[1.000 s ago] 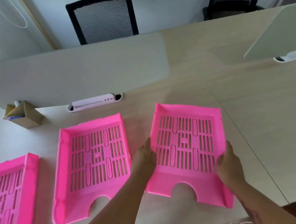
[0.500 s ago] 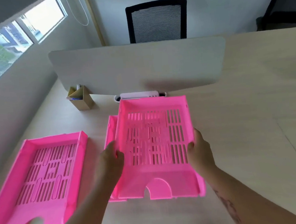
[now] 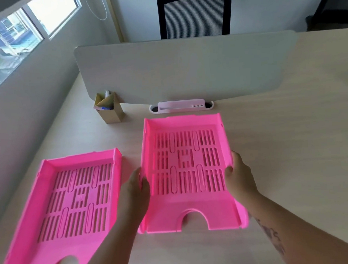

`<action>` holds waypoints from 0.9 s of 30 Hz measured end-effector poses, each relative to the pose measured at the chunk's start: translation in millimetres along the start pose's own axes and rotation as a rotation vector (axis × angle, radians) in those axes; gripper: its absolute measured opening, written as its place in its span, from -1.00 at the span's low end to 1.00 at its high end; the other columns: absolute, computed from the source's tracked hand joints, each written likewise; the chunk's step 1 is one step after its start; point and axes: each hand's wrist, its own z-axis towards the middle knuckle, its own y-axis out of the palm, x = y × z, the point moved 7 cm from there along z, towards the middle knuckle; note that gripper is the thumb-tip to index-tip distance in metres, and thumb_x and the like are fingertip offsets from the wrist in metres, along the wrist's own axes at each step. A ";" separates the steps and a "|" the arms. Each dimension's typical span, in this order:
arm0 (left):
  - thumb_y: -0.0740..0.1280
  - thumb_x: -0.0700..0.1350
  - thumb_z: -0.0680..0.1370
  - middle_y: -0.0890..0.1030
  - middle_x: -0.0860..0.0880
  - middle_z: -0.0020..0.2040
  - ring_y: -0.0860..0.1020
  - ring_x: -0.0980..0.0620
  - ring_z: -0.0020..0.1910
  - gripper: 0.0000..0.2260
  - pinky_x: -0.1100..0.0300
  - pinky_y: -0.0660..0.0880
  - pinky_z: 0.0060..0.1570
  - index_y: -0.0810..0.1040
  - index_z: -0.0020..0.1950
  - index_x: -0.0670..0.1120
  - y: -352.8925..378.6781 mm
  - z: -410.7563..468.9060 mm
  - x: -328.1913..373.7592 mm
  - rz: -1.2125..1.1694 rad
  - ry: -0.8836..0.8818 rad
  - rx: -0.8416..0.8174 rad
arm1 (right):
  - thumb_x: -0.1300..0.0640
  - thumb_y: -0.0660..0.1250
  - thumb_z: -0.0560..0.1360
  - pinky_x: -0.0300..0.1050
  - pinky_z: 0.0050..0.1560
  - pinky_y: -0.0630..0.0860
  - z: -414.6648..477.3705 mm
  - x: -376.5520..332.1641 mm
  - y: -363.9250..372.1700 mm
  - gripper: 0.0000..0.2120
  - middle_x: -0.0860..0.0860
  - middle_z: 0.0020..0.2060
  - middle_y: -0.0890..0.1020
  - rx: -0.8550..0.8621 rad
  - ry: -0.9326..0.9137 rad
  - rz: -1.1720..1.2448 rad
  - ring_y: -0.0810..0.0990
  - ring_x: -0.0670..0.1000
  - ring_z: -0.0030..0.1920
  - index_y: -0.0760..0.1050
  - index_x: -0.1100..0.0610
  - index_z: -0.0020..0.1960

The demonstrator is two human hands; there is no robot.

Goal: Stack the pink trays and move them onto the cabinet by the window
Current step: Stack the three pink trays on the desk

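Two pink slotted trays sit nested as one stack [image 3: 187, 172] in the middle of the desk; the lower tray shows only as a thin edge at the front cut-out. My left hand [image 3: 135, 189] grips the stack's left wall, thumb inside the rim. My right hand [image 3: 239, 175] grips its right wall in the same way. A third pink tray [image 3: 71, 203] lies flat on the desk to the left, apart from the stack and from both hands.
A grey divider panel [image 3: 185, 69] stands across the desk behind the trays, with a white cable box [image 3: 181, 106] at its foot. A tan pen holder [image 3: 108, 108] stands at the back left. A window [image 3: 14, 38] is on the left wall; a black chair [image 3: 194, 14] stands beyond the panel.
Both hands carried the right-hand tray leftward and set it down into the middle tray. The view turned left, so the window and the whole left tray now show.
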 end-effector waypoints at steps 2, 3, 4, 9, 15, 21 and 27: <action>0.15 -0.25 0.67 0.58 0.10 -0.14 0.59 0.23 -0.31 -0.68 0.39 0.48 -0.45 0.49 0.41 -0.11 1.4 1.4 0.8 -0.020 0.014 -0.024 | 0.24 0.08 0.65 -0.19 -0.55 0.37 0.6 1.1 -3.7 -0.51 0.20 0.01 0.67 0.017 0.003 -0.017 0.44 -0.05 -0.52 0.14 0.11 0.58; 0.14 -0.25 0.67 0.61 0.08 -0.13 0.57 0.26 -0.31 -0.68 0.42 0.45 -0.45 0.49 0.40 -0.10 3.0 2.9 0.1 -0.024 0.017 -0.036 | 0.24 0.08 0.65 -0.19 -0.54 0.35 1.0 1.7 -6.3 -0.51 0.22 0.03 0.67 0.027 0.005 -0.027 0.43 -0.06 -0.52 0.14 0.12 0.57; 0.14 -0.25 0.67 0.64 0.02 -0.09 0.55 0.28 -0.31 -0.68 0.43 0.43 -0.44 0.49 0.40 -0.11 4.6 4.2 0.4 -0.027 0.026 -0.045 | 0.24 0.07 0.65 -0.19 -0.53 0.35 2.4 3.2 -8.3 -0.51 0.23 0.04 0.66 0.036 0.008 -0.036 0.43 -0.05 -0.51 0.14 0.12 0.57; 0.11 -0.15 0.69 0.62 0.04 -0.04 0.61 0.02 -0.19 -0.76 0.13 0.61 -0.24 0.51 0.26 -0.11 13.9 7.7 -6.2 -0.004 -0.011 -0.094 | 0.24 0.06 0.66 -0.16 -0.54 0.34 6.4 3.6 -9.3 -0.52 0.19 -0.13 0.65 0.007 -0.001 -0.101 0.43 -0.03 -0.53 0.12 0.15 0.57; 0.00 -0.04 0.72 0.52 -0.03 -0.24 0.50 0.10 -0.33 -0.65 0.27 0.43 -0.41 0.48 -0.02 -0.18 23.2 15.9 -7.5 0.083 -0.099 -0.192 | 0.24 0.04 0.67 -0.06 -0.50 0.49 12.2 -5.3 -8.2 -0.50 0.21 -0.11 0.64 -0.069 0.015 -0.101 0.49 0.03 -0.49 0.04 0.12 0.59; 0.02 0.02 0.72 0.58 -0.07 -0.20 0.56 0.04 -0.28 -0.63 0.20 0.53 -0.34 0.52 0.04 -0.17 24.6 19.4 -11.2 0.032 -0.133 -0.228 | 0.22 0.06 0.67 0.08 -0.40 0.58 8.6 -10.2 -8.6 -0.43 0.07 -0.21 0.56 -0.110 0.029 -0.059 0.50 0.08 -0.45 -0.05 0.05 0.62; 0.02 0.10 0.70 0.68 -0.18 -0.09 0.67 -0.18 -0.12 -0.54 -0.08 0.65 -0.10 0.62 0.12 -0.15 28.0 2.5 -27.1 -0.158 -0.131 -0.217 | 0.18 0.05 0.68 0.06 -0.43 0.55 -3.8 2.5 -8.7 -0.43 0.06 -0.22 0.56 -0.132 0.031 -0.055 0.48 0.08 -0.45 -0.08 0.03 0.63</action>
